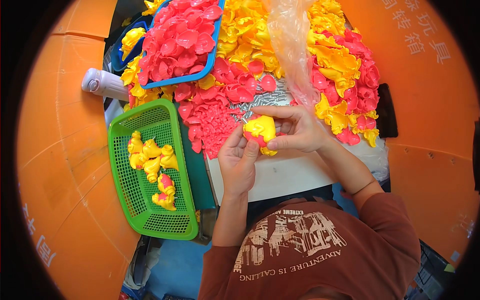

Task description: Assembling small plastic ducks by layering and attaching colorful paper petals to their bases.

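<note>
Near the centre of the frame, the left hand (239,162) and the right hand (299,131) grip a small, glossy yellow-and-red plastic figure (262,128) between thumbs and fingers. Just above it, small silvery metal cylinders (255,100) lie beside a heap of tiny pinkish-red plastic pieces (214,122). At the left of the frame, a green plastic mesh basket (187,200) holds several similar yellow-and-red figures (152,150), while a blue-rimmed plastic tray (200,75) of curved pinkish-red shells (182,37) sits at the upper left.

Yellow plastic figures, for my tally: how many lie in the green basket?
7 visible yellow plastic figures in the green mesh basket: five clustered, two below them in the picture; some may be hidden.
</note>
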`<action>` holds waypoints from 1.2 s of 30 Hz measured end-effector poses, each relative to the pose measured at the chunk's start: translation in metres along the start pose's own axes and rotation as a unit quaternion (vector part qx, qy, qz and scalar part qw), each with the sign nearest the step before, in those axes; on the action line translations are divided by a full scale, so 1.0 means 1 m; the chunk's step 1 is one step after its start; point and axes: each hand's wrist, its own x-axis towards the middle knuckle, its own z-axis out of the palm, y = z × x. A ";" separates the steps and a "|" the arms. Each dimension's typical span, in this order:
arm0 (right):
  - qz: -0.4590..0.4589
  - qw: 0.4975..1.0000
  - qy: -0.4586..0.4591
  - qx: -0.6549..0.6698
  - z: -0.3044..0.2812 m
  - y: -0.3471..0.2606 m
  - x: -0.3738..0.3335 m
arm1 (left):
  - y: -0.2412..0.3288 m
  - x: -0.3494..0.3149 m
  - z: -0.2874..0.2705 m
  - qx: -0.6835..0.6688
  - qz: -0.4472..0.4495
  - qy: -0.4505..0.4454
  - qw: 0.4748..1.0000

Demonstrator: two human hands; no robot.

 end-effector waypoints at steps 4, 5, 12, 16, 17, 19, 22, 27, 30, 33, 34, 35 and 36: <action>-0.009 0.998 0.007 -0.062 0.001 -0.002 0.000 | 0.001 -0.001 0.000 -0.027 -0.017 0.008 0.999; -0.017 0.998 0.003 -0.068 0.001 0.000 0.000 | 0.000 -0.002 0.001 -0.003 0.001 0.011 1.000; 0.017 0.998 -0.018 -0.049 -0.006 -0.002 0.005 | 0.000 0.002 0.007 0.059 0.020 0.030 0.998; 0.001 0.993 -0.013 -0.113 -0.002 0.001 0.005 | -0.001 0.002 0.003 0.042 0.008 0.032 0.999; -0.033 0.986 -0.009 -0.164 0.001 0.003 0.006 | 0.001 0.001 0.003 0.045 0.021 0.030 0.998; -0.065 0.974 0.000 -0.215 0.007 0.005 0.006 | 0.001 0.003 0.006 0.046 0.030 0.024 0.998; -0.051 0.990 0.033 -0.126 0.012 0.008 0.007 | 0.001 0.005 0.009 0.077 0.039 0.046 0.995; 0.010 0.997 0.006 0.076 -0.001 0.014 0.010 | 0.003 0.004 0.004 -0.090 -0.033 0.072 0.993; 0.086 0.989 0.028 0.114 -0.009 0.008 0.009 | 0.008 0.006 0.012 -0.113 -0.066 0.079 0.988; 0.075 0.993 0.035 0.086 -0.005 0.010 0.011 | -0.005 0.006 0.004 -0.027 -0.018 0.089 0.996; 0.075 0.993 0.034 0.087 -0.003 0.012 0.011 | -0.007 0.006 0.002 -0.027 -0.017 0.089 0.996; 0.057 0.995 0.032 0.073 -0.001 0.015 0.011 | -0.008 0.007 0.001 -0.005 -0.015 0.098 0.995; 0.040 0.997 0.030 0.059 0.000 0.017 0.011 | -0.009 0.008 0.000 0.016 -0.014 0.107 0.994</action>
